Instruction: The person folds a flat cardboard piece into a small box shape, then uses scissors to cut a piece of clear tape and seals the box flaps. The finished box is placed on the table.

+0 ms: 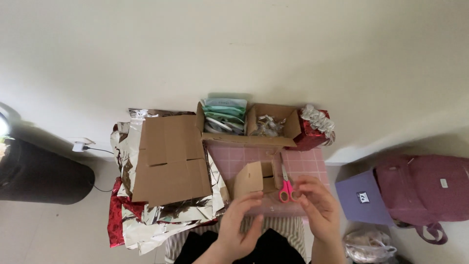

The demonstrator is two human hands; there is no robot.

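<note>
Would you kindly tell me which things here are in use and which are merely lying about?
In use: left hand, right hand, small open cardboard box, pink-handled scissors, pink mat.
Lying about: flattened cardboard, silver foil sheets, divided supply box, maroon backpack, purple card.
</note>
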